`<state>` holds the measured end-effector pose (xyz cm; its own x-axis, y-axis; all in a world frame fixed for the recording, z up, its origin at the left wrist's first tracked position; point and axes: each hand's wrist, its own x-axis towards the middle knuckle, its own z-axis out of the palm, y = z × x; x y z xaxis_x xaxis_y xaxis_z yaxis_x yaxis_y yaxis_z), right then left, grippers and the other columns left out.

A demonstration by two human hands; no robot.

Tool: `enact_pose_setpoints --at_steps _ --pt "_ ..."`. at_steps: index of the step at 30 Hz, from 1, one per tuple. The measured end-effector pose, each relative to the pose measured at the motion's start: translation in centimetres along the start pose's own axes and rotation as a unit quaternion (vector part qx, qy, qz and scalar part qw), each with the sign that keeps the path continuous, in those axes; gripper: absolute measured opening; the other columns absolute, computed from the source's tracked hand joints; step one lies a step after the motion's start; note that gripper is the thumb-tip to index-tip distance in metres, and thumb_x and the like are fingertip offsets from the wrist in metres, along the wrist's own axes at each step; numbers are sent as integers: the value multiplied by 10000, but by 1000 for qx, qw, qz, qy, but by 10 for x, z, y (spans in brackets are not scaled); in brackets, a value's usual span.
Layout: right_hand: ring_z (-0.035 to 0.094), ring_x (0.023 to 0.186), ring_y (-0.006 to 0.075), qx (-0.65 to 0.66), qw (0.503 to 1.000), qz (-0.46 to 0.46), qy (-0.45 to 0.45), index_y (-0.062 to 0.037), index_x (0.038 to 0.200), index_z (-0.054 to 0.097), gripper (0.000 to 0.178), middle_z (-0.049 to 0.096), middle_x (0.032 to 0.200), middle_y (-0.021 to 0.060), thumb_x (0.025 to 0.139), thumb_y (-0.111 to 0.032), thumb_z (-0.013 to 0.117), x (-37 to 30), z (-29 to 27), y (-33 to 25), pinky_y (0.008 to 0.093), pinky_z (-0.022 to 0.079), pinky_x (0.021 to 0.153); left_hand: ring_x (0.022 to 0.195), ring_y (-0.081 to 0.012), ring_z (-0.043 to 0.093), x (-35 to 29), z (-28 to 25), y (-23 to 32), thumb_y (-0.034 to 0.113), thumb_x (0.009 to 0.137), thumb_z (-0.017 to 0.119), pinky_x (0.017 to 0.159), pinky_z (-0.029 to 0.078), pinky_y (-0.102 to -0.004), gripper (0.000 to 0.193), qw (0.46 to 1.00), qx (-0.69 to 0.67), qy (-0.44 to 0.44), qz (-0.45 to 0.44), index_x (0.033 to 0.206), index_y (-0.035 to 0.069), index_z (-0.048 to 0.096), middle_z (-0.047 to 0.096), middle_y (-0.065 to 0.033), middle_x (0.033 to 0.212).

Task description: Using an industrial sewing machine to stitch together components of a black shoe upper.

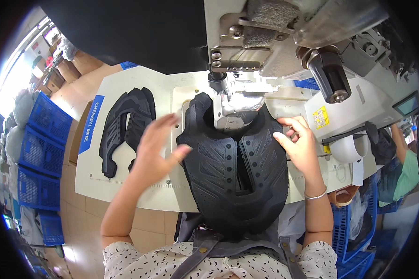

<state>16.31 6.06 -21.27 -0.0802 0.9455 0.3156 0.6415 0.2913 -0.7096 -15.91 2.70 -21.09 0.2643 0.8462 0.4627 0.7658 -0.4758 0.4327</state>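
A black shoe upper (209, 179) with eyelets and a ridged pattern lies under the sewing machine head (237, 109), its rounded end overhanging the near table edge. My left hand (156, 151) is open beside the upper's left edge, slightly blurred, with thumb and fingers apart and nothing held. At the upper's right edge is my right hand (300, 144). Its thumb tip overlaps the black material, the index finger is bent above it with a gap between, and the other fingers curl behind. Further left, another dark upper (114, 121) rests on the pale table (146, 197).
Metal machine parts and a black-handled knob (330, 76) hang over the upper right. A white machine housing (344, 107) stands right of my right hand. Blue crates (39, 149) are stacked at far left, with another blue crate (342, 232) lower right. A co-worker's green sleeve (407, 176) shows at far right.
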Motion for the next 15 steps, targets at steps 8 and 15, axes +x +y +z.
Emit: enact_pose_setpoints --at_steps 8,15 --pt "432 635 10 217 974 57 -11 10 902 604 157 553 770 -16 758 -35 645 16 0 13 156 382 578 1130 -303 429 11 14 30 339 673 727 961 340 -373 719 996 3 -74 -42 1238 2 434 438 -150 1203" --pt "501 1052 141 484 868 57 -92 55 1279 345 564 503 1171 124 777 -2 595 -24 -10 -16 256 401 890 1085 -303 447 4 23 26 396 691 706 916 377 -388 711 999 -3 -36 -31 1224 3 449 431 -139 1189"
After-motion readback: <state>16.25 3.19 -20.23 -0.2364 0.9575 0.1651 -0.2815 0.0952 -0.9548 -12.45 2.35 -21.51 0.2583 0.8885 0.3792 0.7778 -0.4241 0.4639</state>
